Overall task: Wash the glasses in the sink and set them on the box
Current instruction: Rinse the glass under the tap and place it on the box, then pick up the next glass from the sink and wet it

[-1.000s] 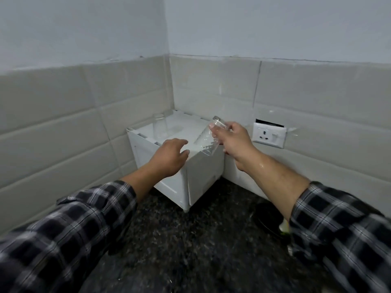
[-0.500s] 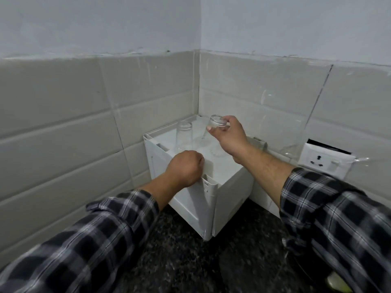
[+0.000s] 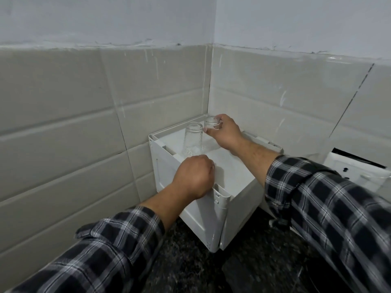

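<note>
A white plastic box (image 3: 230, 172) stands in the tiled corner on the dark counter. One clear glass (image 3: 193, 139) stands upside down on its top, near the back left. Right behind it is a second clear glass (image 3: 212, 123), also upside down, and my right hand (image 3: 225, 133) holds it by its upturned base with the fingertips. Whether its rim touches the box top is hidden by the first glass. My left hand (image 3: 193, 176) rests with curled fingers on the box's front edge and holds nothing that I can see.
Beige wall tiles close in the box on the left and behind. A white wall socket (image 3: 351, 171) sits low on the right wall. Speckled black countertop (image 3: 211, 269) stretches in front of the box. The sink is out of view.
My right hand has carried the tilted glass to the box's back, turned it upside down and lowered it behind the standing glass. My left hand has curled on the front edge. My view shifted left.
</note>
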